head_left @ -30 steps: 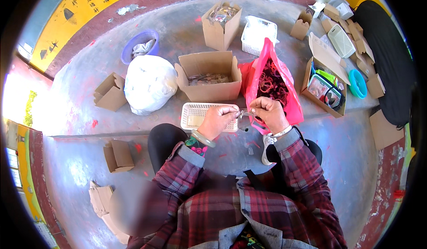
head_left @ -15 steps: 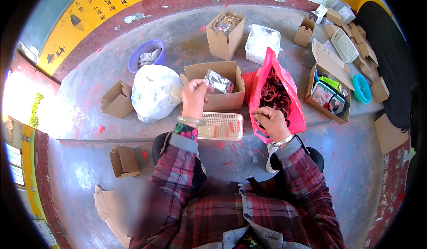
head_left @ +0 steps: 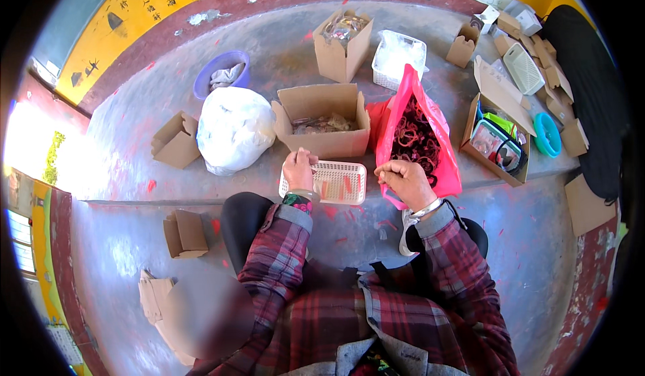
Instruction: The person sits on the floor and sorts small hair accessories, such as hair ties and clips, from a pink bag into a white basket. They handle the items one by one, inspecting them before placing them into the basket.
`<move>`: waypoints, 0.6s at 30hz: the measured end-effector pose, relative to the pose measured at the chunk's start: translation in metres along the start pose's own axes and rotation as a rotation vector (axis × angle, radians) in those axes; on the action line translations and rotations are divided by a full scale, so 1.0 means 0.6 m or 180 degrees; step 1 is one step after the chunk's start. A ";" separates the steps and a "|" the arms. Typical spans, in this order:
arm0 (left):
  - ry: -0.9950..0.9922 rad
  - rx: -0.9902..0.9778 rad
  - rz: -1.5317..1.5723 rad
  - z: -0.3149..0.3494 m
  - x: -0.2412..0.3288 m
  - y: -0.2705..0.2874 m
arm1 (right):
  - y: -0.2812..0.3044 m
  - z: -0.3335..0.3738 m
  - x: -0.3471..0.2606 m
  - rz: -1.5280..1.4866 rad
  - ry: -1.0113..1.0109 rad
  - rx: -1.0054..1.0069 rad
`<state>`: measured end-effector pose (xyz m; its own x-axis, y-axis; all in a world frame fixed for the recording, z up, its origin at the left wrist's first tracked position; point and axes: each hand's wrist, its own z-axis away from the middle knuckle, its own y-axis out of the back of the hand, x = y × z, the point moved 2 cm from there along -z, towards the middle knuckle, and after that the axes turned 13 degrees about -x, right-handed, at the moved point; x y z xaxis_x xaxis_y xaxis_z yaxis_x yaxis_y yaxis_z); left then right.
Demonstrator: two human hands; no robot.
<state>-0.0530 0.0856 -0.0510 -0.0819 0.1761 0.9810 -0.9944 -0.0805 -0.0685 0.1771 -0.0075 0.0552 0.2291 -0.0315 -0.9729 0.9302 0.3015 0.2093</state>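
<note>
My left hand [head_left: 299,169] is over the left end of a cream perforated plastic basket [head_left: 361,199], its fingers curled together; whatever they may pinch is hidden. Small red strips [head_left: 347,185] lie inside that basket. Just behind it stands an open cardboard box [head_left: 329,146] with clear packets [head_left: 326,123] in it. My right hand [head_left: 408,182] is at the left front edge of a pink plastic bag [head_left: 442,129], thumb and fingertips pressed together on something too small to make out. Dark, reddish ring-like bands [head_left: 415,137] fill the open bag.
Left of the box sit a stuffed white plastic bag [head_left: 235,134], a small carton [head_left: 176,141] and a purple basin [head_left: 243,60]. Behind stand a carton of packets [head_left: 341,55] and a white basket [head_left: 390,80]. A carton of goods [head_left: 480,149] lies to the right. The raised floor has a front edge.
My left hand has come down and toward me from the cardboard box to the cream basket. The clear packet it held is out of its fingers. My right hand has barely moved.
</note>
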 end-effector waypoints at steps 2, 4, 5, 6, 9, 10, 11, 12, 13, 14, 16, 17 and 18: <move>-0.0271 -0.0555 -0.1037 0.002 -0.045 0.010 | 0.000 0.001 0.002 0.0098 0.0001 -0.0070; -0.1158 -0.1625 -0.3134 0.004 -0.108 0.016 | 0.000 -0.002 0.016 0.0033 0.0042 -0.0116; -0.1485 -0.1940 -0.3635 0.024 -0.121 -0.002 | 0.002 0.002 0.012 0.0158 0.0006 -0.0133; -0.1802 -0.2239 -0.4147 0.056 -0.140 -0.022 | 0.001 0.005 0.009 0.0156 -0.0007 -0.0188; -0.0882 -0.3379 -0.3289 0.125 -0.201 -0.057 | 0.002 0.005 0.005 0.0399 0.0031 -0.0329; -0.1076 -0.3716 -0.3519 0.140 -0.217 -0.062 | 0.000 0.006 0.007 0.0397 0.0023 -0.0322; -0.1289 -0.4057 -0.3747 0.147 -0.229 -0.065 | 0.001 0.006 0.007 0.0400 0.0020 -0.0304; -0.1384 -0.3712 -0.3813 0.140 -0.236 -0.062 | 0.000 0.006 0.008 0.0404 0.0018 -0.0287; -0.1472 -0.3364 -0.3872 0.126 -0.240 -0.059 | -0.001 0.006 0.007 0.0448 0.0014 -0.0271; -0.1553 -0.3021 -0.3914 0.112 -0.243 -0.058 | 0.000 0.007 0.007 0.0495 0.0000 -0.0254; -0.0995 -0.2393 -0.3717 0.073 -0.211 -0.047 | 0.004 0.008 0.007 0.0588 -0.0023 -0.0203; -0.0732 -0.2093 -0.3612 0.052 -0.195 -0.040 | 0.006 0.009 0.007 0.0596 0.0003 -0.0176; -0.0590 -0.1889 -0.3620 0.035 -0.191 -0.034 | 0.006 0.009 0.009 0.0598 0.0029 -0.0163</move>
<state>-0.0222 0.0463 -0.1580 0.7864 -0.2835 0.5487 -0.3808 0.4769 0.7922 0.1830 -0.0119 0.0512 0.3944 0.0385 -0.9181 0.8555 0.3495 0.3822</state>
